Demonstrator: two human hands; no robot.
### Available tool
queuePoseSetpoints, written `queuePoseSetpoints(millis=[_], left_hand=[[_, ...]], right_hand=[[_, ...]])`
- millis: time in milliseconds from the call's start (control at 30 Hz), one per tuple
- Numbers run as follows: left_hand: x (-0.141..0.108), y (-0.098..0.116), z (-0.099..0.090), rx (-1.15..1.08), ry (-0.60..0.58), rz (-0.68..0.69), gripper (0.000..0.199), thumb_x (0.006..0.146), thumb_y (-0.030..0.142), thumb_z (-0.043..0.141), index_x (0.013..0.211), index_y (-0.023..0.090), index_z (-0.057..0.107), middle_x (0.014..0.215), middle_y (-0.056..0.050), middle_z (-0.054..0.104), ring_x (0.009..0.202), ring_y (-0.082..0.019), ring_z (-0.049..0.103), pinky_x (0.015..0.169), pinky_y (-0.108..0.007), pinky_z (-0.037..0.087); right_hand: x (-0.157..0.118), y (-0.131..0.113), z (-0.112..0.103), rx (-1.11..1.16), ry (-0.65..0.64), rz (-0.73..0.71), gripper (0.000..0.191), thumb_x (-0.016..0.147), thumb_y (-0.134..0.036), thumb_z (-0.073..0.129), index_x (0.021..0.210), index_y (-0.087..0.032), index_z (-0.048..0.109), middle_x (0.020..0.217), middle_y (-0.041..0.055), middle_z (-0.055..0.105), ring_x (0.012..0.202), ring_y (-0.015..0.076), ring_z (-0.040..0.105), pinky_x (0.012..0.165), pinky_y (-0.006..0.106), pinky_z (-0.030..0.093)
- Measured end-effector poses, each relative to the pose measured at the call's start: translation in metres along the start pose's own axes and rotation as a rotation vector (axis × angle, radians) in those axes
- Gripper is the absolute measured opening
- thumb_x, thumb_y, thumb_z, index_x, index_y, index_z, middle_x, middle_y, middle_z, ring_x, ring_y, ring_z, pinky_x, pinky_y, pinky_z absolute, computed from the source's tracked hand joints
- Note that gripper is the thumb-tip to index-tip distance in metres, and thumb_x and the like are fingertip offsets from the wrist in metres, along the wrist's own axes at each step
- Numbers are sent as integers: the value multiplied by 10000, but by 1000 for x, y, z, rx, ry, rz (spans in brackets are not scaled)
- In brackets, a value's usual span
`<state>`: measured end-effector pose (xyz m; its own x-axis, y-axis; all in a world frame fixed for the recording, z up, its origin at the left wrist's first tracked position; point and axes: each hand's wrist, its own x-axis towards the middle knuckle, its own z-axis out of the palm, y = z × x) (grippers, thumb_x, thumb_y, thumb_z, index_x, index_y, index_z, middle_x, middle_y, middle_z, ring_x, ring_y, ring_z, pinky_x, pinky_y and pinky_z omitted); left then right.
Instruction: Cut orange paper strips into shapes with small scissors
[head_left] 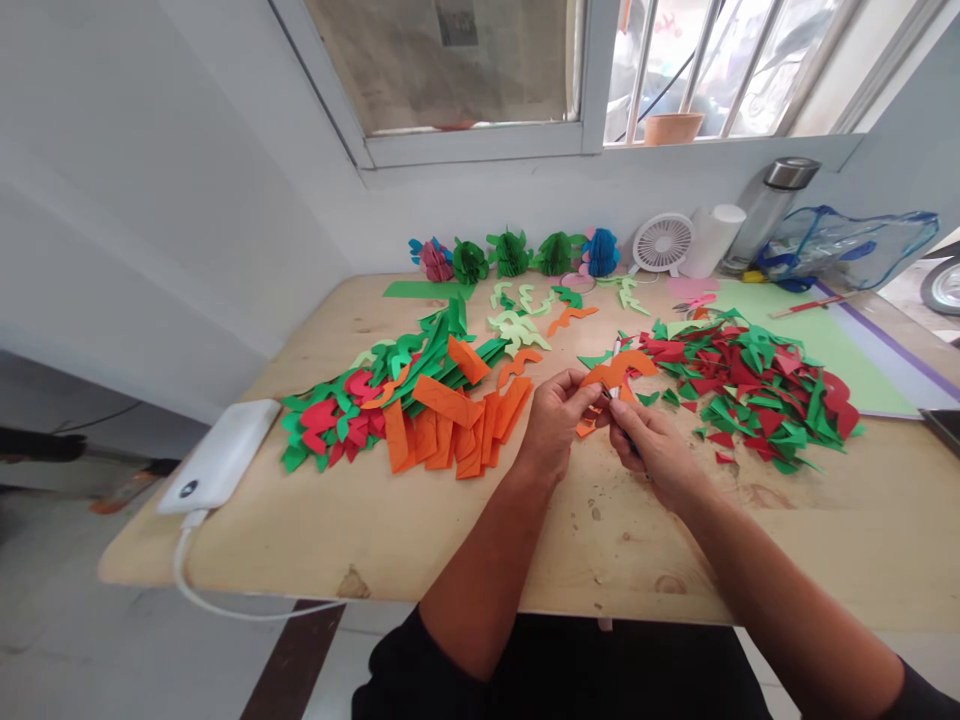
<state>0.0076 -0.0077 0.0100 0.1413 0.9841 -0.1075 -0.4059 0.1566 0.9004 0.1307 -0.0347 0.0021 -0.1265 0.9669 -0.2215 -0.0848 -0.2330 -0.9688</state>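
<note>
My left hand (559, 418) pinches a wavy orange paper cutout (628, 368) above the table. Close beside it, my right hand (651, 440) is closed around what look like small scissors (608, 393); their dark tips meet the paper and most of the tool is hidden by my fingers. Left of my hands lie folded orange paper strips (450, 425) with drawn outlines, next to green paper strips (442, 340) and a heap of red and green cutouts (330, 420). More orange paper shows under my hands, partly covered.
A pile of red and green scraps (757, 390) lies to the right. Paper honeycomb figures (511, 254), a small fan (663, 243) and a glass bottle (772, 215) line the wall. A white power bank (221, 460) with a cable sits at the table's left edge.
</note>
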Motion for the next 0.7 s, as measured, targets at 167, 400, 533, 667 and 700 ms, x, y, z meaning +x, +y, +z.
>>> queuePoseSetpoints(millis=[167, 400, 533, 667, 700], left_hand=[[-2, 3, 1, 7, -2, -1, 166, 659, 295, 669, 679, 158, 577, 599, 14, 581, 538, -95, 525, 585, -252, 444], [-2, 3, 1, 12, -6, 6, 169, 664, 298, 663, 678, 156, 572, 602, 17, 581, 534, -89, 522, 584, -246, 438], [-1, 1, 1, 4, -14, 8, 164, 667, 296, 660, 678, 159, 571, 597, 20, 578, 531, -89, 521, 589, -252, 435], [-1, 1, 0, -8, -14, 7, 169, 661, 296, 669, 670, 161, 568, 609, 17, 584, 550, -93, 527, 588, -251, 428], [-1, 1, 0, -7, -14, 6, 167, 662, 294, 670, 671, 160, 570, 611, 15, 587, 556, -95, 530, 591, -252, 429]], right_hand=[[0, 0, 0, -6, 1, -2, 500, 717, -667, 618, 700, -169, 577, 427, -85, 341, 369, 50, 217, 356, 205, 129], [0, 0, -1, -26, 0, -20, 528, 713, -684, 612, 717, -158, 582, 419, -91, 334, 364, 45, 214, 352, 203, 132], [0, 0, 0, -31, -5, -25, 526, 716, -684, 610, 718, -158, 585, 418, -88, 342, 359, 45, 222, 348, 206, 131], [0, 0, 0, -28, 2, -27, 514, 716, -677, 615, 700, -165, 571, 413, -86, 344, 358, 46, 222, 349, 208, 129], [0, 0, 0, -27, 3, -30, 513, 717, -676, 616, 702, -165, 572, 413, -87, 344, 359, 46, 221, 350, 207, 131]])
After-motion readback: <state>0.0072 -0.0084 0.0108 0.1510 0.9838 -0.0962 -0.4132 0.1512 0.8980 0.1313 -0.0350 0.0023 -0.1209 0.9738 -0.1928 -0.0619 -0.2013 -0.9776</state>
